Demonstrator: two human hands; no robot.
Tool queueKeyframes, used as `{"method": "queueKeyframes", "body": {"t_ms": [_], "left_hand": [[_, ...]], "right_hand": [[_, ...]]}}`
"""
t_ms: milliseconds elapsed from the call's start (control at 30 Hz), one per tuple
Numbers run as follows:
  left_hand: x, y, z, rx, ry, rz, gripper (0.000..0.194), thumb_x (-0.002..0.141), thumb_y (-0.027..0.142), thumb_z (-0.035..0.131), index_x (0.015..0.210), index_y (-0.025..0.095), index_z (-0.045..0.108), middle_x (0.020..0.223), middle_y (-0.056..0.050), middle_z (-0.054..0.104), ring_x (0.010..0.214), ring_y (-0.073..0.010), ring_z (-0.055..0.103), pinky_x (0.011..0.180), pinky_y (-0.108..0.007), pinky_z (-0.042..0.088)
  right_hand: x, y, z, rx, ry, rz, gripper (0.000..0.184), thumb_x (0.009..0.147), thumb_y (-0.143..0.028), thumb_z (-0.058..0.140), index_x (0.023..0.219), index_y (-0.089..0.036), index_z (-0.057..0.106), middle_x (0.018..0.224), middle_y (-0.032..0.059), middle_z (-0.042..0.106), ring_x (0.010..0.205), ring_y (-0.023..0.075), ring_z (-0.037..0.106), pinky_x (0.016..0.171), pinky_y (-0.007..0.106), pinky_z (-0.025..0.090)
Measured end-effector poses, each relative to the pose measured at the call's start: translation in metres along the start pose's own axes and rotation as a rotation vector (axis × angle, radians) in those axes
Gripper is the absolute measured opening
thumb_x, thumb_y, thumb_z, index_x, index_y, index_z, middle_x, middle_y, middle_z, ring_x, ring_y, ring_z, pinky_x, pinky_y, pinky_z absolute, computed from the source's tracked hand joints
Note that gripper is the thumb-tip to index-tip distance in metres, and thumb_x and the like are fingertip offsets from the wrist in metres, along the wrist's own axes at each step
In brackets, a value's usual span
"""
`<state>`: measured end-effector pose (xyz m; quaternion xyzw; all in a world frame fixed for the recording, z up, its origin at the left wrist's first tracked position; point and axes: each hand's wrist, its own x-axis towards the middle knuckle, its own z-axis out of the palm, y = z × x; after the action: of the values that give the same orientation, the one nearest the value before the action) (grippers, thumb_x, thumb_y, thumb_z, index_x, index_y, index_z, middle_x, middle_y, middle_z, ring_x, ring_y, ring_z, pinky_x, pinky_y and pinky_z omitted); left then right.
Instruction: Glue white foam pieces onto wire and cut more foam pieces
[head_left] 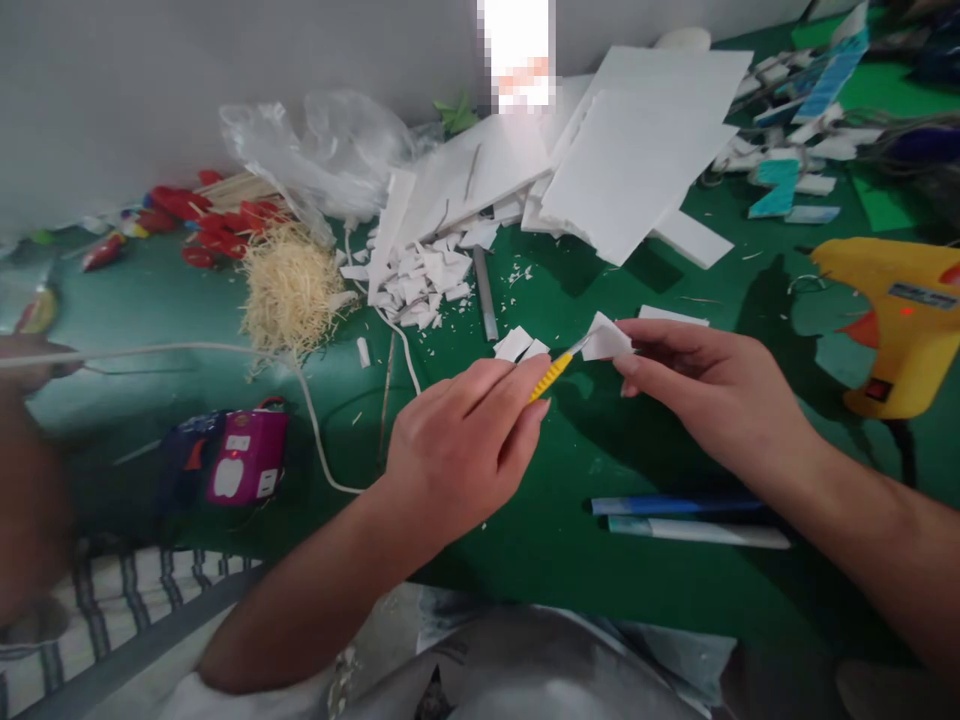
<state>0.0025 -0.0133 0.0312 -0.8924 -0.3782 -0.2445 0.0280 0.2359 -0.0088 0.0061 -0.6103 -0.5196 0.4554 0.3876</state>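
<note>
My left hand (465,440) is closed round a craft knife (551,376) with a ridged yellow handle. Its thin metal tip meets the edge of a small white foam board piece (606,338). That piece is pinched between the thumb and fingers of my right hand (697,375), tilted a little above the green table. Just beyond my left fingers lie small cut white pieces (514,343). A white strip (673,316) rests behind my right fingers. Two rolled tubes, one blue (637,505) and one whitish (697,532), lie near my right forearm.
A yellow glue gun (896,325) with a lit red light stands at the right. White boards (645,140) and scraps (424,285) are piled at the back, beside straw-like shreds (289,285). A white cord (311,420) crosses the left, near a pink box (247,455) and another person's arm (30,480).
</note>
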Motion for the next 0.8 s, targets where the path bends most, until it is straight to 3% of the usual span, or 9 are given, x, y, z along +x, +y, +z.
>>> {"method": "queueKeyframes", "body": {"t_ms": [167, 533, 800], "left_hand": [[-0.003, -0.004, 0.012, -0.055, 0.012, 0.013, 0.022, 0.102, 0.017, 0.060, 0.123, 0.012, 0.067, 0.106, -0.008, 0.081, 0.090, -0.0178, 0.079, 0.072, -0.027, 0.063], [-0.011, -0.006, 0.014, -0.074, 0.042, 0.007, 0.023, 0.100, 0.015, 0.062, 0.122, 0.012, 0.068, 0.106, -0.008, 0.081, 0.090, -0.0187, 0.080, 0.077, -0.028, 0.065], [-0.010, -0.005, 0.016, -0.090, 0.015, 0.016, 0.023, 0.101, 0.016, 0.062, 0.123, 0.013, 0.067, 0.106, -0.007, 0.081, 0.091, -0.0160, 0.079, 0.079, -0.024, 0.065]], "right_hand": [[0.001, -0.002, 0.000, 0.006, 0.024, 0.018, 0.035, 0.078, -0.054, 0.078, 0.101, -0.028, 0.084, 0.068, -0.0007, 0.069, 0.064, 0.0149, 0.065, 0.061, 0.030, 0.056], [0.003, -0.005, -0.002, 0.012, 0.042, 0.091, 0.029, 0.074, -0.048, 0.079, 0.096, -0.029, 0.086, 0.068, 0.0000, 0.072, 0.066, 0.0165, 0.066, 0.065, 0.032, 0.057], [0.005, -0.003, -0.003, 0.027, 0.021, 0.087, 0.028, 0.073, -0.049, 0.079, 0.090, -0.028, 0.086, 0.065, 0.0004, 0.071, 0.067, 0.0177, 0.067, 0.060, 0.030, 0.054]]}}
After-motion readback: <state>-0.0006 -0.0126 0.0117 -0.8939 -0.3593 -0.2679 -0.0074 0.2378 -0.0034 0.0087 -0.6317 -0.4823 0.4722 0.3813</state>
